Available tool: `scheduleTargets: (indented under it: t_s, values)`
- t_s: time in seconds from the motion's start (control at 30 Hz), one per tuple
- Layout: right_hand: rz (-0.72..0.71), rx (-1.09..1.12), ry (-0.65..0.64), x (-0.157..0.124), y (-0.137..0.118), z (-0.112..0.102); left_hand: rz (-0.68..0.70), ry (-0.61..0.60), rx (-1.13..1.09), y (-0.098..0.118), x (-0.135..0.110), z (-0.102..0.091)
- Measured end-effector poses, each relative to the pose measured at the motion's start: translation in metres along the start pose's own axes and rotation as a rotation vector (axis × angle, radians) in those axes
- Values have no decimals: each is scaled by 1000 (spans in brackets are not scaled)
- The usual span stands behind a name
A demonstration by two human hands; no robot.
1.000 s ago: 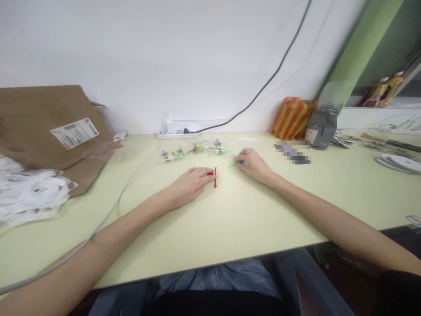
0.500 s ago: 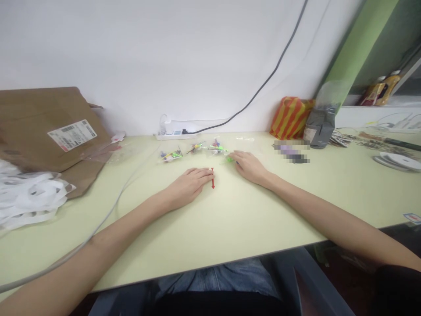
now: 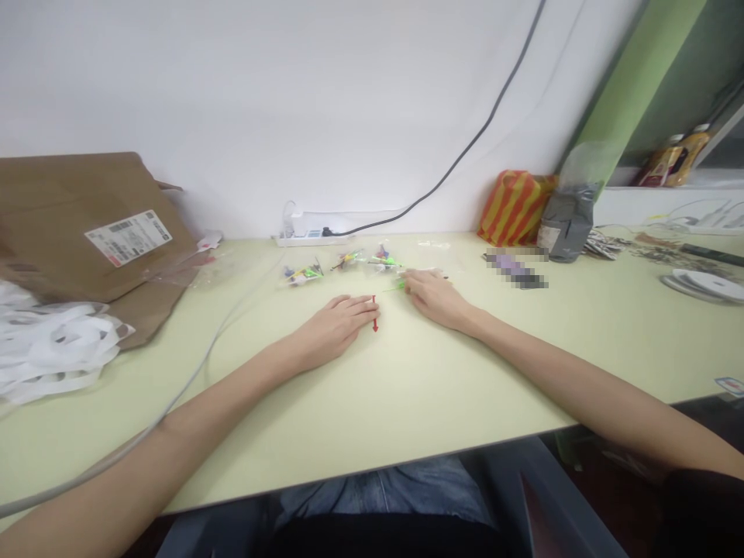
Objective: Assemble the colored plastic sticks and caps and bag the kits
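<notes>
My left hand (image 3: 342, 325) lies palm down on the table, fingers stretched out, fingertips touching a small red arrow-shaped plastic piece (image 3: 375, 322). Part of that piece is covered by the fingers. To the right, my right hand (image 3: 435, 298) rests on the table with bent fingers at a thin green plastic piece (image 3: 397, 287), whose end sticks out to the left of the fingertips. How the fingers grip it is partly hidden. Beyond both hands are small clusters of coloured plastic pieces in clear bags: a left one (image 3: 303, 273), a middle one (image 3: 349, 259) and a right one (image 3: 384, 260).
A cardboard box (image 3: 75, 225) and white strips (image 3: 55, 341) occupy the left side. A grey cable (image 3: 203, 360) crosses over my left forearm. Along the wall are a power strip (image 3: 308, 237), a striped bag (image 3: 511, 209) and a grey pouch (image 3: 566, 225). White discs (image 3: 706, 285) lie far right.
My right hand's fingers have shifted slightly, and the green piece now shows farther left of them. A blue bit seen under that hand is no longer visible. My left hand has hardly moved.
</notes>
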State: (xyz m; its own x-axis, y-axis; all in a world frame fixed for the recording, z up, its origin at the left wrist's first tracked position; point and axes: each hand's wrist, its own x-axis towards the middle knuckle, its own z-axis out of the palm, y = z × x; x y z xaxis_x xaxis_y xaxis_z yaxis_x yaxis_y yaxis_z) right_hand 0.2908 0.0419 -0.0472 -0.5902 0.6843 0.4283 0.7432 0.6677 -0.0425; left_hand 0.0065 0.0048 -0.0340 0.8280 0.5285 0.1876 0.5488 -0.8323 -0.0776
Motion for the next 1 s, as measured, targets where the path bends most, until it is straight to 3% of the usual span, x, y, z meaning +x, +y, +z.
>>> scheduleTargets:
  t_s: [0.27,0.43,0.5,0.6,0.77,0.87,1.0]
  values:
    - [-9,-5,-41,0,-1,0,3,29,7,3,-1,-2]
    - [2,136,105,1,-14,-5,-90,104,38,10,2,-5]
    - [32,317,205,1,-23,-9,-174,141,44,10,3,-4]
    - [143,769,265,1,-38,-11,-277,210,50,8,4,-3]
    - [349,1473,110,0,-48,-7,-303,311,23,13,4,-7]
    - [310,1628,33,0,-52,-10,-259,357,-15,20,5,-11]
    - [271,1672,-54,0,-60,-18,-215,451,-44,25,5,-16]
